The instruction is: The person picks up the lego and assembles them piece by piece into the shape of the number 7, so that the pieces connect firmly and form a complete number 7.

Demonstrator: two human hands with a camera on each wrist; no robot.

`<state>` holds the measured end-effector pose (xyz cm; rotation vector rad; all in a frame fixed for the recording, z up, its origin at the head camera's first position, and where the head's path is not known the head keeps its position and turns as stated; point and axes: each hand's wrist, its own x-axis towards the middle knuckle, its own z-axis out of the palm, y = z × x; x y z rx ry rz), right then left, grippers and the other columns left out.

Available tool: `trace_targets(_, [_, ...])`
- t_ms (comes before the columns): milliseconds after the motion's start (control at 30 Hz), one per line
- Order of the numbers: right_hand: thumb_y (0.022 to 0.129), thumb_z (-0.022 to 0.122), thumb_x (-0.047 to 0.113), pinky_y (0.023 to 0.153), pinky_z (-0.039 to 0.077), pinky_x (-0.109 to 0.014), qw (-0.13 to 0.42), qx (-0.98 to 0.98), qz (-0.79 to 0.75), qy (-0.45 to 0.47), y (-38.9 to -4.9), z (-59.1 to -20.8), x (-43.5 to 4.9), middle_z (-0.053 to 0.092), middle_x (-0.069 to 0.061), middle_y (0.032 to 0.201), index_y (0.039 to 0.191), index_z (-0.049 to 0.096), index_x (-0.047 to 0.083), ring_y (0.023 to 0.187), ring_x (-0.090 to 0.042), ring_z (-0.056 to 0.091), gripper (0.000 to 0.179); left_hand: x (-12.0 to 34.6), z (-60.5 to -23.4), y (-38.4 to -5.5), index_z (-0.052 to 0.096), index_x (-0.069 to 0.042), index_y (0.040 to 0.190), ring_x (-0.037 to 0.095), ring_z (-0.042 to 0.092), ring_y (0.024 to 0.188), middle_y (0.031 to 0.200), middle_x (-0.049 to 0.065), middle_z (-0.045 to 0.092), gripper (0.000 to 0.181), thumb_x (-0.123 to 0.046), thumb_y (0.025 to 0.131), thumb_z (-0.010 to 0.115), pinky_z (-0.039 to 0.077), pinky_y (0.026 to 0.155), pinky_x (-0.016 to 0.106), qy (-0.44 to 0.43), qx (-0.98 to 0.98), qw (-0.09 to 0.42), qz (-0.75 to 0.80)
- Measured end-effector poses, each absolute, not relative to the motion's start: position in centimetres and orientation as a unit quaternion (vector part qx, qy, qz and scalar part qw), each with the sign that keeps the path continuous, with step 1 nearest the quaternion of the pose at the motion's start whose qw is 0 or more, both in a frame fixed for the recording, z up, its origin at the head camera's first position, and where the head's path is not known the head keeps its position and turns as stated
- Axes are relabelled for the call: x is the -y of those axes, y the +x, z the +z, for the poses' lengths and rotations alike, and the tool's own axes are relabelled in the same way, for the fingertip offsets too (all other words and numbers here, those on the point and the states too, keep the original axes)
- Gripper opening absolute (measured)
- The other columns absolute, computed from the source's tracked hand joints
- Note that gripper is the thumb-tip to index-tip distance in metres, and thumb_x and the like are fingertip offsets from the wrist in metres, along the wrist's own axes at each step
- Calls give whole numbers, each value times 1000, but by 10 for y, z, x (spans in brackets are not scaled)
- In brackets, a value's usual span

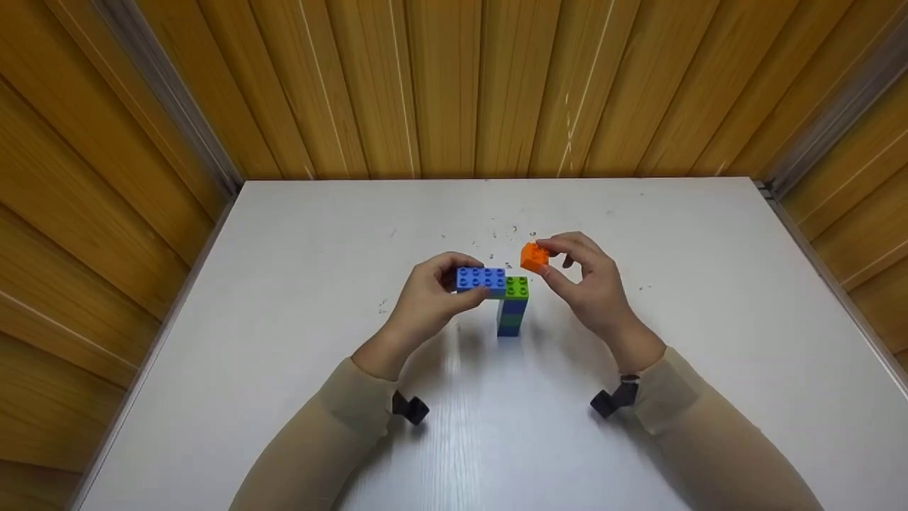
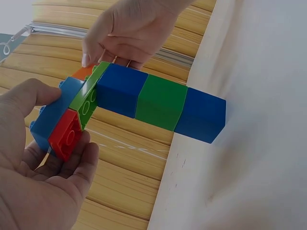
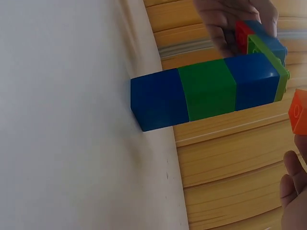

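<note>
A column of toy building bricks stands upright on the table: blue (image 2: 200, 115), green (image 2: 161, 102) and blue (image 2: 121, 91), topped by a thin lime-green plate (image 1: 517, 287). Across part of that plate lies a longer light-blue brick (image 1: 481, 278), which juts out to the left. Beneath its overhang sits a red brick (image 2: 65, 135). My left hand (image 1: 430, 294) grips the light-blue brick's outer end, thumb in front and fingers behind. Between thumb and fingertips of my right hand (image 1: 592, 284) is an orange brick (image 1: 533, 257), held apart from the plate's right end in the right wrist view.
The white table (image 1: 284, 341) carries small dark marks (image 1: 514, 228) behind the bricks. Wood-patterned panels (image 1: 440, 85) rise at the back and both sides. A black wrist camera (image 1: 411, 408) sticks out from each sleeve.
</note>
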<state>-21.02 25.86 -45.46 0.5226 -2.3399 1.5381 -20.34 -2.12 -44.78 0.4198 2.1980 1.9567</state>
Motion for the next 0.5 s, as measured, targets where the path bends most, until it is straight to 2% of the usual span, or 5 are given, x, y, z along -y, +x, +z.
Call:
trace_targets(200, [100,83,5,104,50,-30,135,817,509,234,-203,-452,-255,73,-5,129,136,81,12,124,-11,63,36,21,-447,-203,75,-12,134,26,72,121,138,11,72,39,-14,97,89,66,108,33,137,-743,83,650])
trace_targets(500, [97,87,6,107,52,-24,117,821,482,284,-202,-456,-254,72,-7,131,137,82,17,122,-14,63,41,21,-448,-204,75,-13,135,26,71,122,138,10,72,39,-16,98,90,66,110,34,142,-748,80,643])
